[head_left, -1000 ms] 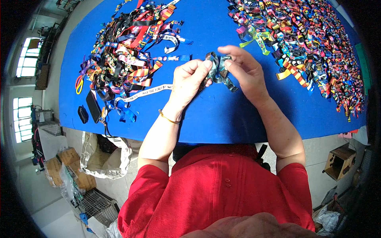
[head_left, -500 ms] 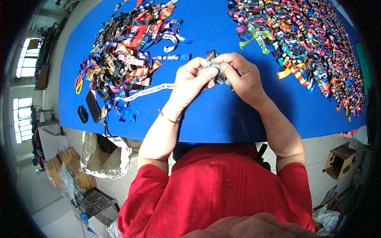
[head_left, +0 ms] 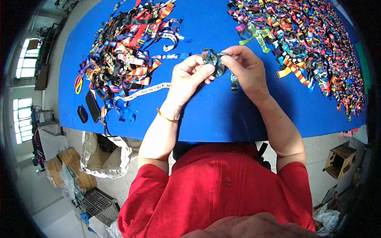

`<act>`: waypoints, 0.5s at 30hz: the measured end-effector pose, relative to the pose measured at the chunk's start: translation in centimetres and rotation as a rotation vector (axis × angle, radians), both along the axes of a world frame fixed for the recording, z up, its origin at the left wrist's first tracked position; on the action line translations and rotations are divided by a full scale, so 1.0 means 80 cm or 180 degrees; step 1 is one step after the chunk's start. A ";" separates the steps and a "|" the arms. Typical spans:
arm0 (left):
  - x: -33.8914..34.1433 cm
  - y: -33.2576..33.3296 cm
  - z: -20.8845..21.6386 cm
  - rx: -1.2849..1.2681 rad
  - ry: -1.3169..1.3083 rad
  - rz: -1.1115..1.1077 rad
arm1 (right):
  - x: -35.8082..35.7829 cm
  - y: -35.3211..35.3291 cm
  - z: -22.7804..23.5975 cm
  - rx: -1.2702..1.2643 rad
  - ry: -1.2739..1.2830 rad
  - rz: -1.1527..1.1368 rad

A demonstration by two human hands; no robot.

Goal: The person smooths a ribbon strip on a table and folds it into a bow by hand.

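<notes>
A dark green patterned ribbon point(head_left: 218, 68), looped into a bow-like knot, is held between my two hands above the blue table. My left hand point(head_left: 190, 74) pinches the left side of its loops between thumb and fingers. With thumb and forefinger, my right hand point(head_left: 247, 71) grips a strand on the right, and a loose tail hangs down beside the palm. To the left lies a tangled heap of colourful printed ribbons point(head_left: 127, 59), from which a white lettered ribbon point(head_left: 149, 91) runs toward my left wrist. On the right spreads a large mass of knotted ribbons point(head_left: 305, 43).
The blue table point(head_left: 214, 115) has its near edge just before my body. A black flat case point(head_left: 93, 107), small scissors with an orange part point(head_left: 103, 114) and a black pouch point(head_left: 82, 114) lie at the left. Below stands an open silvery bag point(head_left: 105, 156); a wooden box point(head_left: 340, 161) sits right.
My hands have drawn slightly apart. The ribbon's loops now show between them, and its tail hangs below my right hand.
</notes>
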State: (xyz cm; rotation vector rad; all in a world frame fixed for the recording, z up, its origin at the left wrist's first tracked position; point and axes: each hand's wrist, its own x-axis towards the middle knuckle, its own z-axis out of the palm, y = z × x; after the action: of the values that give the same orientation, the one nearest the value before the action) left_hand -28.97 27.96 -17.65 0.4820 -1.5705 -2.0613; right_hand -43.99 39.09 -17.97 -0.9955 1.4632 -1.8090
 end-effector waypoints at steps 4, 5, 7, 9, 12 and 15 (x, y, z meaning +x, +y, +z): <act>0.001 0.001 -0.001 -0.0132 -0.0076 -0.0145 | 0.001 0.001 -0.003 -0.0074 -0.0191 0.0159; 0.000 0.002 -0.001 -0.0128 -0.0073 -0.0157 | 0.001 0.001 -0.004 -0.0056 -0.0271 0.0211; 0.000 0.003 -0.002 -0.0058 -0.0130 -0.0163 | 0.001 0.000 -0.004 -0.0032 -0.0280 0.0280; 0.000 0.001 -0.002 -0.0076 -0.0122 -0.0100 | 0.002 -0.001 -0.004 0.0004 -0.0304 0.0309; 0.001 -0.002 -0.001 -0.0003 -0.0148 -0.0006 | 0.002 -0.002 -0.002 -0.0069 -0.0306 0.0382; 0.001 -0.001 -0.001 0.0056 -0.0105 0.0049 | 0.000 0.000 -0.001 -0.0085 -0.0144 0.0309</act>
State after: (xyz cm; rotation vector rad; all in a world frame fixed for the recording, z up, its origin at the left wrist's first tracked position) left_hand -28.89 27.86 -17.74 0.5355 -1.5637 -2.0672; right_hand -43.96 39.06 -18.02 -1.0147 1.3437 -1.7742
